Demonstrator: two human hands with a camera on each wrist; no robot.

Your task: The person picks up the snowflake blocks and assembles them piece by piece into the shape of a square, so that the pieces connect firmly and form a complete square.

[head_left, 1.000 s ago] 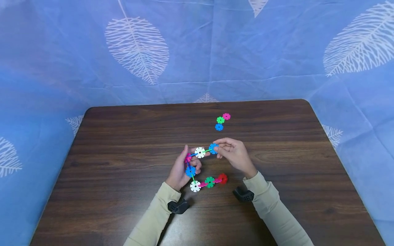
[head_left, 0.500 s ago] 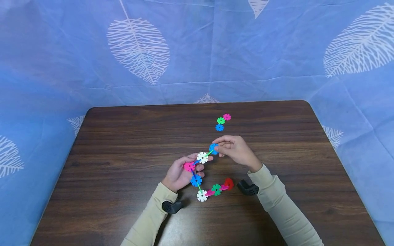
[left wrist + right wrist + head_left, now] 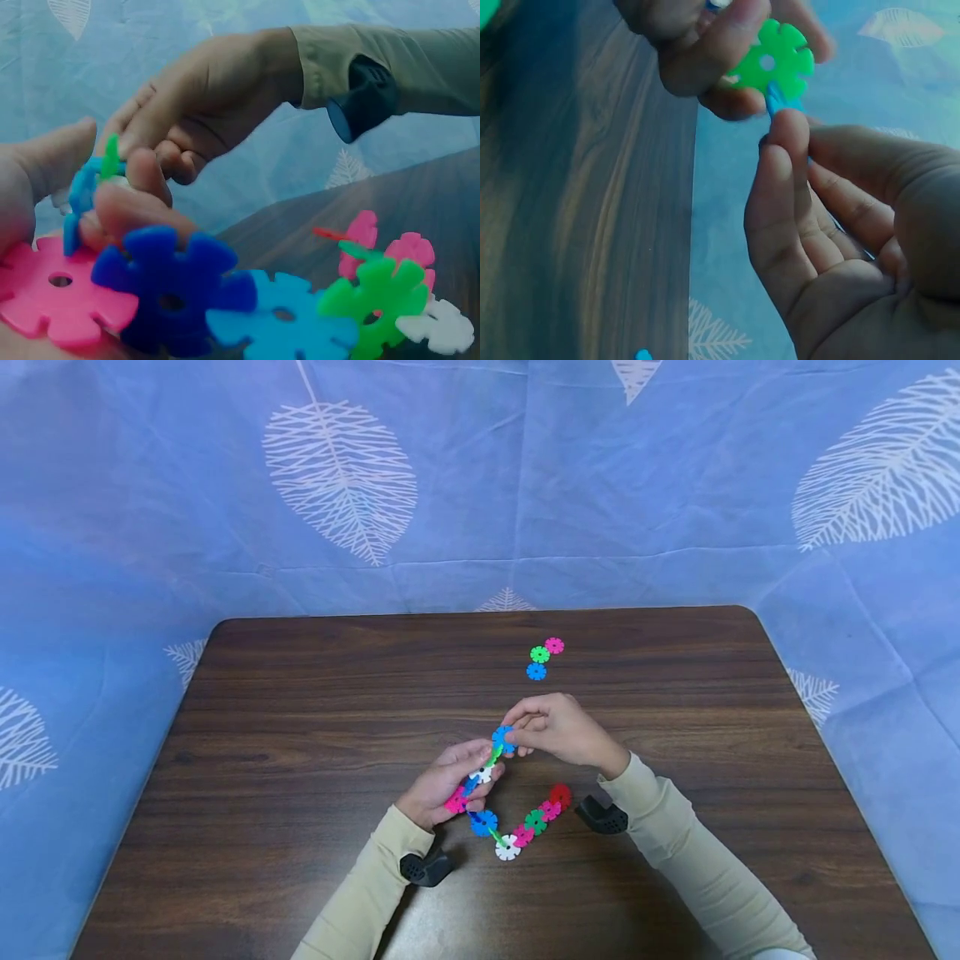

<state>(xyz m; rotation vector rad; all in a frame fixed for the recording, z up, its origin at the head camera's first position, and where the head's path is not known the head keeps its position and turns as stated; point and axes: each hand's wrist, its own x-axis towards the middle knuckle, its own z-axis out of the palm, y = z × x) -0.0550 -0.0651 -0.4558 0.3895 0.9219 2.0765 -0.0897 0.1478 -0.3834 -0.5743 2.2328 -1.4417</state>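
Observation:
A chain of notched, flower-shaped interlocking discs curves between the hands above the table. The left hand [image 3: 442,783] holds it near its upper end, with a pink disc [image 3: 60,296] and a dark blue disc [image 3: 174,289] by the palm. The right hand [image 3: 562,728] pinches the light blue disc [image 3: 502,738] at that end between thumb and fingers. This disc joins a green disc [image 3: 784,56], which the left fingers touch in the right wrist view. Below, the chain bends past a white disc [image 3: 507,848] to a red disc [image 3: 560,795] at its other end.
Three loose discs lie farther back on the dark wooden table [image 3: 337,693]: a pink disc [image 3: 554,646], a green disc [image 3: 539,654] and a blue disc [image 3: 536,672]. A blue leaf-patterned cloth [image 3: 465,485] hangs behind the table.
The right hand has moved left with the light blue disc, closer to the left hand. The left fingers have closed over the upper chain, while its lower part has swung down and right.

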